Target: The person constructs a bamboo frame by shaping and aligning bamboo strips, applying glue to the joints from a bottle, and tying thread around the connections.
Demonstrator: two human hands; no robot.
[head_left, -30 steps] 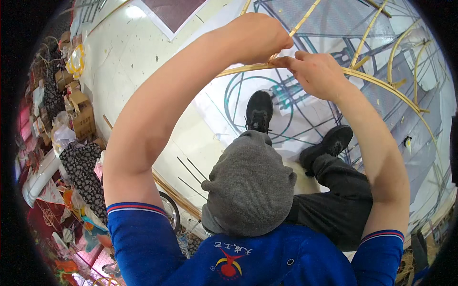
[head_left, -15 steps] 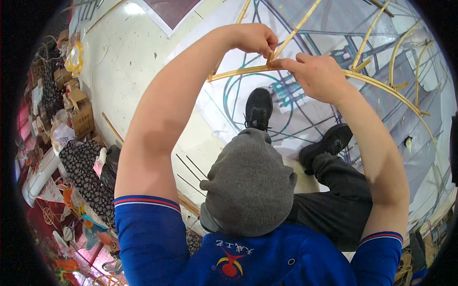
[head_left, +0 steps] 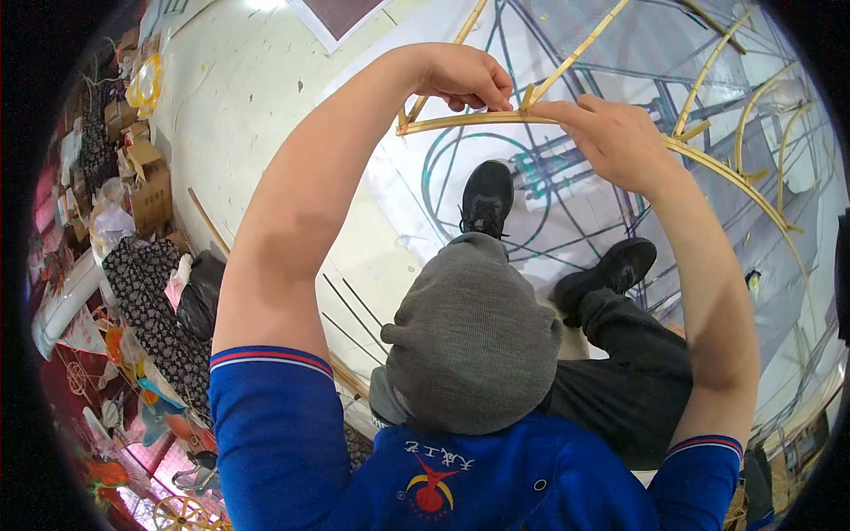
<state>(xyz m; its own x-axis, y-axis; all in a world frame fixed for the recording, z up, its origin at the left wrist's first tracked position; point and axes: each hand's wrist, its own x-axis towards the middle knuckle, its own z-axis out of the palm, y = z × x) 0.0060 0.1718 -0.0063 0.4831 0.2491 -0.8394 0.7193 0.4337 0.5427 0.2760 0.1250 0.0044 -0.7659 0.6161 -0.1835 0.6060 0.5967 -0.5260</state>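
A curved bamboo frame [head_left: 460, 120] runs across in front of me, with straight strips joined to it. My right hand [head_left: 611, 142] grips the curve near a joint, its index finger lying along the strip toward a short upright stub [head_left: 528, 96]. Just left of that joint, my left hand [head_left: 467, 78] is closed, fingertips pinched together close above the curve. What they hold, if anything, is too small to make out. A longer bamboo strip [head_left: 575, 51] slants away from the joint.
Below the frame lies a white sheet with dark drawn lines [head_left: 540, 195]. My black shoes [head_left: 487, 190] stand on it. Grey knit fabric [head_left: 469, 336] bulges up before me. Cardboard boxes [head_left: 152, 195], a patterned cloth [head_left: 146, 292] and clutter lie at the left.
The bamboo frame has shifted slightly right and up in view. My left fingers have come off the joint's short stub and sit lower, to its left. My right hand stays at the curve.
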